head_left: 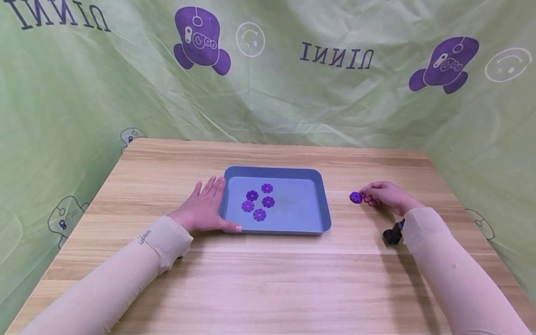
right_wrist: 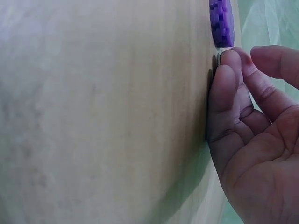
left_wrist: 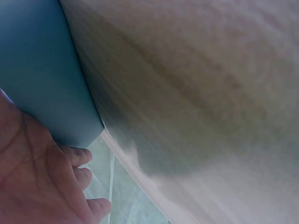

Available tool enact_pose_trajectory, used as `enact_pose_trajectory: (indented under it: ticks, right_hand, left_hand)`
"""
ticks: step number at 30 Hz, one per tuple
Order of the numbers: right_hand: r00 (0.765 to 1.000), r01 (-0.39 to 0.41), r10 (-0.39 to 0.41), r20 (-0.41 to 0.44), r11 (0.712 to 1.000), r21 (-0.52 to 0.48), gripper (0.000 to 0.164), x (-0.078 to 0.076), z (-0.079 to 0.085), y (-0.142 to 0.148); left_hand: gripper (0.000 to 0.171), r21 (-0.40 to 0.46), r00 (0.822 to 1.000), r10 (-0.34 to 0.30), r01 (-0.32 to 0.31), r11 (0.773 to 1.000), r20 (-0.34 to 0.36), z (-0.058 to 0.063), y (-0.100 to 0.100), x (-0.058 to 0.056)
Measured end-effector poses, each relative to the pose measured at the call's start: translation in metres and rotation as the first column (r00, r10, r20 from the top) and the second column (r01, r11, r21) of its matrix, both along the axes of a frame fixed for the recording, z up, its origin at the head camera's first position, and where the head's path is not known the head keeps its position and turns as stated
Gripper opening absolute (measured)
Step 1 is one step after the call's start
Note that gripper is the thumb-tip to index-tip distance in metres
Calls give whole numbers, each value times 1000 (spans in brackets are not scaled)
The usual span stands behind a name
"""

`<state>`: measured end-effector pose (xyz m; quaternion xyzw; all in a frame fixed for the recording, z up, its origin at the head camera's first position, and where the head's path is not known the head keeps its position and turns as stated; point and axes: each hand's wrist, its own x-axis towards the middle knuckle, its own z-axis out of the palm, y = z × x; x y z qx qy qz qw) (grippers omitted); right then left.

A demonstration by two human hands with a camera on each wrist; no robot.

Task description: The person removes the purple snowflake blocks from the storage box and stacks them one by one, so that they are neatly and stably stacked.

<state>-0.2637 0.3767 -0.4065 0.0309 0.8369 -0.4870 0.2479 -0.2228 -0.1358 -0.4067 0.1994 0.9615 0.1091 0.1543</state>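
Observation:
A shallow blue-grey tray [head_left: 299, 204] lies on the table with several purple notched plastic discs [head_left: 259, 214] spread over its left half. My left hand [head_left: 203, 207] rests against the tray's left side, fingers spread and thumb along the front rim; the left wrist view shows its palm beside the tray wall [left_wrist: 42, 70]. Right of the tray lies a small stack of purple notched discs [head_left: 356, 197]. My right hand [head_left: 385, 194] has its fingertips right at that stack. In the right wrist view the stack [right_wrist: 222, 23] sits beyond the bent fingers, with the thumb apart from it.
The wooden table [head_left: 268, 284] extends around the tray on all sides. A green printed curtain [head_left: 268, 102] hangs behind the table and along both sides. A black wrist-worn device [head_left: 392, 235] sticks out beside the right cuff, low over the table.

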Motion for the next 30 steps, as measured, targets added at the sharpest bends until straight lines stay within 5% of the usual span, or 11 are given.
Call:
enact_pose_trajectory:
  ticks: [12,30]
  right_hand:
    - [998,-3,1,-66,999,-38,40,-11,14,-13]
    - [991,-115,101,-84,974,-195,36,-30,35,-109]
  left_hand:
    - [148,1,1000,-1,1,1000,0,2,1,1]
    - [147,-27,999,-12,12,1000,-29,3,1,3]
